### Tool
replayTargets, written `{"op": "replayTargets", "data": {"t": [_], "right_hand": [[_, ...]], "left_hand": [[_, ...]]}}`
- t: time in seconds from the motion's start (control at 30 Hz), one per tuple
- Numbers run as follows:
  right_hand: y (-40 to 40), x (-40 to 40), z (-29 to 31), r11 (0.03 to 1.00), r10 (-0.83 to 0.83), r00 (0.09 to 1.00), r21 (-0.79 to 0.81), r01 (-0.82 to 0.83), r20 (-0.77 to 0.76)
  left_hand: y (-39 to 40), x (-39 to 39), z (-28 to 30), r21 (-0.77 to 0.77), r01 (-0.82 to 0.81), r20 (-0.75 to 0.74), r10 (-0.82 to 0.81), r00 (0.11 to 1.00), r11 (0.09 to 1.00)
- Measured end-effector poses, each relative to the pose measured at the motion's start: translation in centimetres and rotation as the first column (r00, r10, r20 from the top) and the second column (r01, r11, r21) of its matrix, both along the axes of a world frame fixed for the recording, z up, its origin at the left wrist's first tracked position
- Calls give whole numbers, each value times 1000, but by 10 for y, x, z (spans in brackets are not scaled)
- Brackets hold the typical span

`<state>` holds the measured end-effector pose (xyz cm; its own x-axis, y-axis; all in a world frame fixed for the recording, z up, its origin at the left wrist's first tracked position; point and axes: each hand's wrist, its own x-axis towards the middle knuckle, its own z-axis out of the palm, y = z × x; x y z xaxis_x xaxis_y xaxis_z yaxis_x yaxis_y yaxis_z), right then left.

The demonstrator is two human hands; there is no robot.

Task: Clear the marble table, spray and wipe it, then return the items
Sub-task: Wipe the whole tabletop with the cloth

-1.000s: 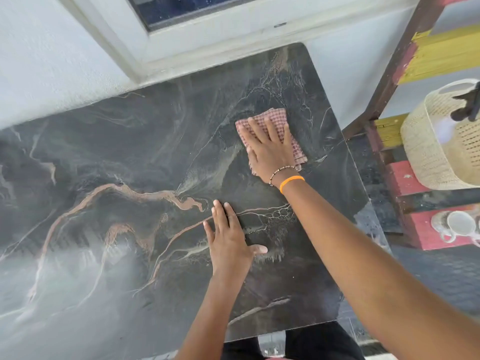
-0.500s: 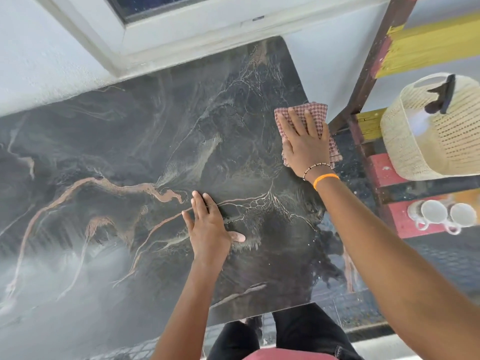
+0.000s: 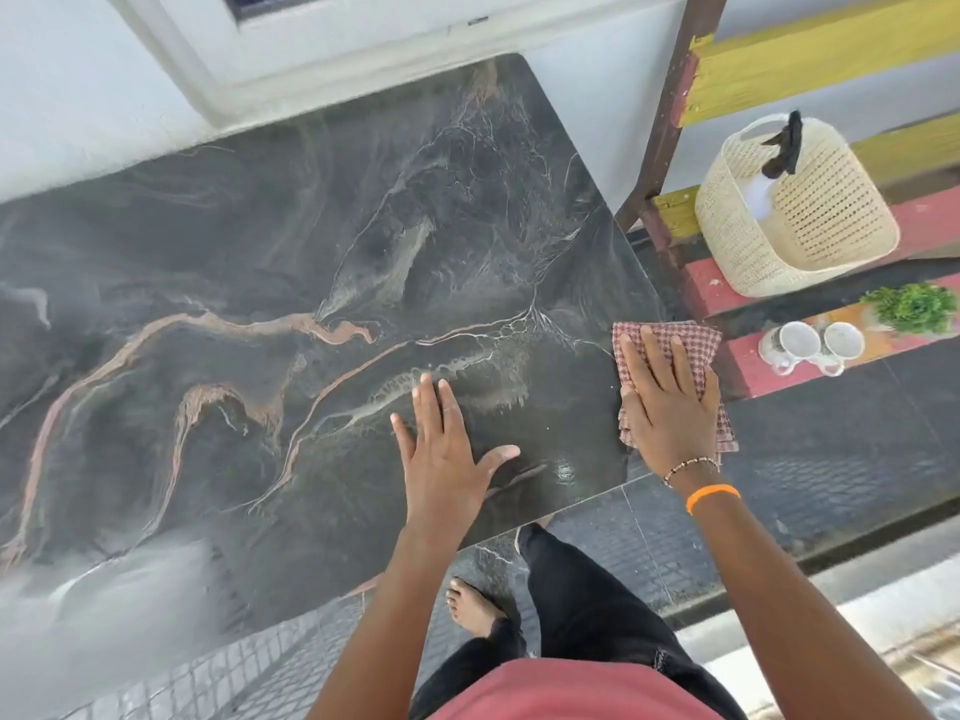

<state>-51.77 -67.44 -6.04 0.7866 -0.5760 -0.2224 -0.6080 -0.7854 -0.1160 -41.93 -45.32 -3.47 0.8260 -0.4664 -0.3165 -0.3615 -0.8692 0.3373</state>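
Observation:
The dark marble table [image 3: 260,283] with pink and white veins fills the left and middle of the view. My right hand [image 3: 665,402] presses flat on a red checked cloth [image 3: 696,340] at the table's right edge; part of the cloth hangs past the edge. My left hand [image 3: 447,449] rests flat on the marble near the front right corner, fingers spread. A spray bottle [image 3: 779,153] with a black trigger stands in a cream basket [image 3: 821,220] on the bench to the right.
A red and yellow wooden bench [image 3: 753,371] stands right of the table. On it sit two white cups [image 3: 815,345] and a small green plant [image 3: 914,306]. A white wall and window sill [image 3: 332,59] border the table's far side. My leg and bare foot [image 3: 472,605] stand below the table's front edge.
My right hand has slid the cloth from the far middle of the table to its right edge and toward me. My left hand stays flat on the marble.

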Motion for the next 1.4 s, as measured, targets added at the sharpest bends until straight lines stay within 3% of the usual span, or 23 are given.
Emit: {"op": "replayTargets", "data": {"t": [0.17, 0.37, 0.6, 0.77, 0.83, 0.9, 1.07, 1.17, 1.3, 1.4], "right_hand": [[44, 21, 3, 998, -19, 1000, 65, 19, 3], [147, 92, 6, 947, 289, 957, 137, -291, 34], [296, 94, 6, 722, 673, 736, 144, -676, 81], [272, 47, -2, 572, 810, 576, 71, -817, 108], [236, 35, -4, 615, 785, 615, 27, -788, 73], [195, 29, -5, 712, 701, 712, 6, -702, 39], [99, 16, 2, 946, 322, 947, 32, -322, 10], [72, 2, 5, 992, 117, 993, 45, -117, -3], [97, -10, 6, 994, -85, 996, 72, 85, -2], [140, -5, 3, 997, -28, 1000, 78, 28, -1]], "left_hand": [[58, -24, 5, 23, -15, 8, 15, 1000, 1000], [143, -55, 9, 51, -199, -5, 200, 980, 979], [202, -85, 3, 66, -403, 7, 403, 915, 913], [203, -95, 0, 43, -368, 31, 367, 930, 929], [196, -91, -1, 42, -310, 58, 308, 950, 950], [189, -84, 0, 48, -261, 78, 257, 963, 964], [179, -57, 2, 78, -197, 135, 186, 973, 977], [180, -51, 1, 89, -188, 161, 172, 972, 978], [184, -49, -2, 82, -236, 174, 219, 960, 968], [188, -54, -3, 58, -294, 159, 282, 946, 954]]}}
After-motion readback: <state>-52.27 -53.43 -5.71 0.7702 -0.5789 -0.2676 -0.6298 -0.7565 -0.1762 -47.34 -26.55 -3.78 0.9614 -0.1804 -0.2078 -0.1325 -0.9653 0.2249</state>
